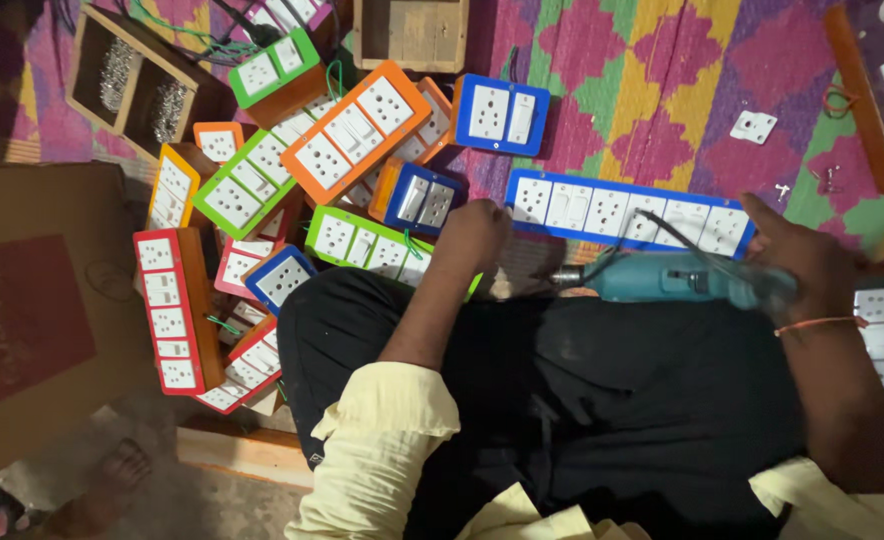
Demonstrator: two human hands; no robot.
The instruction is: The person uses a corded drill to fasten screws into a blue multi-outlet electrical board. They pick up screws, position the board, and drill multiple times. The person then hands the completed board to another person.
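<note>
Fingers (762,225) grip teal drill (677,278) over patterned mat (662,70)

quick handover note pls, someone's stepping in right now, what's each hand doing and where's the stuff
Right hand: gripping the teal power drill, bit pointing left across the lap.
Left hand: closed near the drill bit; whatever it holds is hidden.
Long blue switchboard: on the patterned mat just beyond the drill.
Pile of boards, including the orange switchboard and red switchboard, lies to the left.
Loose white socket plate lies on the mat.
Done and left: cannot tell from this view.
</note>
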